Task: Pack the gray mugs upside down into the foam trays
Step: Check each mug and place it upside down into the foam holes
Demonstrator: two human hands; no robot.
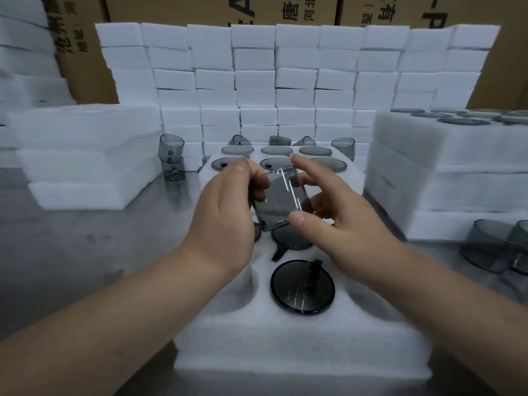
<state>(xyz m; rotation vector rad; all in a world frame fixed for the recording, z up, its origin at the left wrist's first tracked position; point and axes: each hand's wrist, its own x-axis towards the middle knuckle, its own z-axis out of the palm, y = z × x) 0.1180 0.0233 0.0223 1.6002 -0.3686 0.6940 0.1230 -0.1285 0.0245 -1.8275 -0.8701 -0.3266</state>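
My left grip and right grip both pinch a translucent gray plastic mug above the white foam tray; next, probably, mouth-down into an empty pocket.

A packing workshop: stacked white foam trays, printed cardboard cartons, steel table.

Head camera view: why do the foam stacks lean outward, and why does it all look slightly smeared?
Head view: the wide-angle lens bows the back foam wall outward; motion blur softens the left foam stack; thin glints streak the held mug.
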